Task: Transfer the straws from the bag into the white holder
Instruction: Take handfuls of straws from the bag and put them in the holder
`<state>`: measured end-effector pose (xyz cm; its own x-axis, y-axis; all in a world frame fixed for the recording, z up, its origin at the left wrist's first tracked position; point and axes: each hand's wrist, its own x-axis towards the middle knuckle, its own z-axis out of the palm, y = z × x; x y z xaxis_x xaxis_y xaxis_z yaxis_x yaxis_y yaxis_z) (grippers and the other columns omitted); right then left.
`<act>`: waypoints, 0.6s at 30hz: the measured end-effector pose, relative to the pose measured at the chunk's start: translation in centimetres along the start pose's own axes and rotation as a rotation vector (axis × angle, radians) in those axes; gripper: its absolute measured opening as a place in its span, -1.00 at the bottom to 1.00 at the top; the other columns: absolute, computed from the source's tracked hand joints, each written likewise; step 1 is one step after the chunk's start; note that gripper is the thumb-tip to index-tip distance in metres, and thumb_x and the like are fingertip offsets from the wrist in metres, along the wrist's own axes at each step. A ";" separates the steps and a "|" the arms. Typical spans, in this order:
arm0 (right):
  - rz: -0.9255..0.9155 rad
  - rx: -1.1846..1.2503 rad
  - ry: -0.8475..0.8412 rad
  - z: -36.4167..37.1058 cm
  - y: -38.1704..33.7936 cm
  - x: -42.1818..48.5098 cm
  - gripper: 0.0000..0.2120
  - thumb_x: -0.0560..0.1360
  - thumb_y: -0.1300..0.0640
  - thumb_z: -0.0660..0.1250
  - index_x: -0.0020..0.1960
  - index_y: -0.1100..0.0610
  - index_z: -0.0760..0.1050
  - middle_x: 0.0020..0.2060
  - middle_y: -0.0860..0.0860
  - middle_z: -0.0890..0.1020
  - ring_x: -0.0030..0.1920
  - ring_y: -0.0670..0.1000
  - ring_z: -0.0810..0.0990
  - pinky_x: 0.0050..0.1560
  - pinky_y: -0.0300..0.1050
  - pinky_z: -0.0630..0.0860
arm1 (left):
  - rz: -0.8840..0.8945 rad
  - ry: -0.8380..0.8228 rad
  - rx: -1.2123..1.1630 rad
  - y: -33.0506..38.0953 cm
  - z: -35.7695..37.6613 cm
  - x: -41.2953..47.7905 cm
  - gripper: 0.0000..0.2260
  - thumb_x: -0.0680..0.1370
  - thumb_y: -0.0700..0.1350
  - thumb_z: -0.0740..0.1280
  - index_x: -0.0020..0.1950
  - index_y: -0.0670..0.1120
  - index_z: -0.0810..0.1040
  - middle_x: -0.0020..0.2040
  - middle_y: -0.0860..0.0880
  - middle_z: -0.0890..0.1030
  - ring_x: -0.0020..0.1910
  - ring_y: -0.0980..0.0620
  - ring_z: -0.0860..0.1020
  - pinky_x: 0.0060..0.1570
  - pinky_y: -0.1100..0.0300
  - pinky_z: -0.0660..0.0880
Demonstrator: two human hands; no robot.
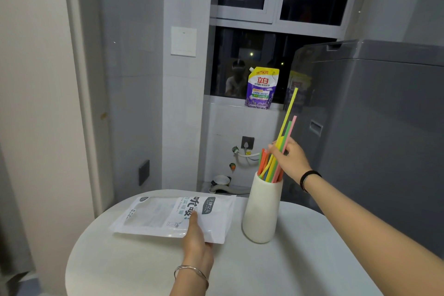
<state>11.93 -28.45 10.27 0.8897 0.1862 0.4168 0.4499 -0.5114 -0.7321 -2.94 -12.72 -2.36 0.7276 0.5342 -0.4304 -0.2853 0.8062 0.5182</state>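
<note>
The purple pouch (262, 89) on the window sill (228, 103) carries the brand 立白 in red, with 150克 on its yellow top. The smaller lines beneath are too fine to read. The white bag (165, 217) on the table (312, 262) shows large dark characters lying sideways, seemingly 吮吸. Its other print cannot be made out.

left hand (195, 240): thin silver bangle on wrist | right hand (292, 158): black wristband | forearms bare
</note>
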 end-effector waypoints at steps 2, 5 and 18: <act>0.013 -0.002 -0.023 0.1 0.0 0.0 -0.70 0.50 -0.10 0.28 0.02 0.13 0.51 0.03 0.08 0.57 0.08 0.10 0.56 0.14 0.16 0.54 | 0.000 -0.003 -0.002 0.0 0.0 0.0 -0.64 0.61 -0.12 0.26 0.41 -0.09 0.39 0.13 -0.06 0.53 -0.18 0.06 0.54 -0.09 0.05 0.51; 0.006 0.026 0.007 0.0 -0.4 0.2 -0.73 0.50 -0.09 0.27 -0.03 0.10 0.54 0.02 0.05 0.57 0.06 0.07 0.57 0.12 0.11 0.56 | 0.005 0.005 -0.001 0.0 0.0 0.1 -0.64 0.61 -0.12 0.25 0.42 -0.09 0.39 0.12 -0.06 0.53 -0.18 0.05 0.53 0.07 0.02 0.44; -0.167 0.214 0.161 -3.0 -5.2 0.9 -0.79 0.57 0.09 0.22 0.02 0.13 0.60 -0.13 0.01 0.64 -0.06 -0.10 0.56 0.19 -0.08 0.42 | 0.001 -0.004 0.025 -0.1 0.0 -0.2 -0.63 0.60 -0.11 0.27 0.41 -0.09 0.39 0.13 -0.08 0.54 0.09 -0.05 0.51 0.09 -0.01 0.48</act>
<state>10.17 -28.13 16.02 0.7861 0.1086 0.6084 0.6101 -0.2935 -0.7359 -3.05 -12.89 -2.33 0.7299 0.5341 -0.4267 -0.2706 0.7989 0.5371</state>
